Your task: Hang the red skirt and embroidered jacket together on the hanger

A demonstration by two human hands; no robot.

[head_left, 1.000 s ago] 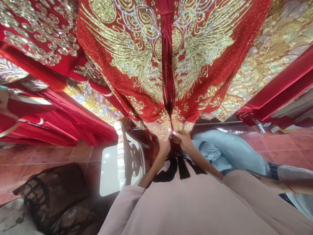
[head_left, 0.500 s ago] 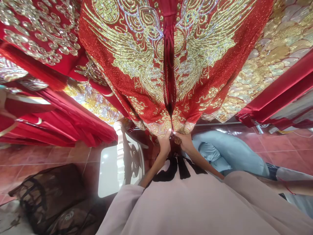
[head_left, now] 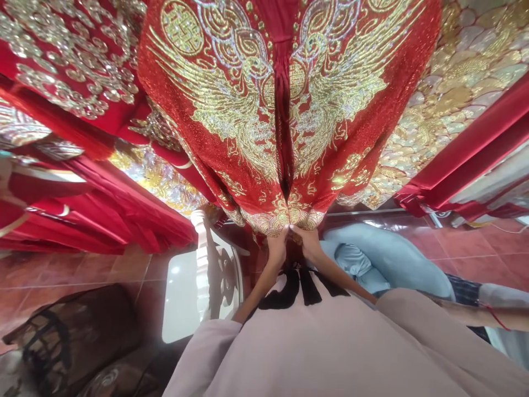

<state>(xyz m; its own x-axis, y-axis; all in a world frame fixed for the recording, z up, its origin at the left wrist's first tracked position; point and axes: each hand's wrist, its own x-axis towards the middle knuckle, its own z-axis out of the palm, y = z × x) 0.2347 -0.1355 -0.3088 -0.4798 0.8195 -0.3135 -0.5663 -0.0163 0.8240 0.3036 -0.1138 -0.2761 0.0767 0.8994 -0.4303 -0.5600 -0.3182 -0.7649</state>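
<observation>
In front of me hangs a red glittering embroidered jacket with gold and silver wing patterns and a dark red gathered strip down its middle opening. My left hand pinches its bottom hem just left of the opening, thumb on top. Close beside it, my right hand grips the hem on the other side of the opening. The two thumbs nearly meet where the edges come together. My fingers are hidden beneath the cloth.
A white chair stands at lower left, near a dark brown bag. Another person in light blue clothing is close on my right. More embroidered garments and red drapes hang on both sides above the tiled floor.
Both hands keep hold of the hem and have shifted very slightly. My view has moved a little, and the other person's arm at right shows a bit more.
</observation>
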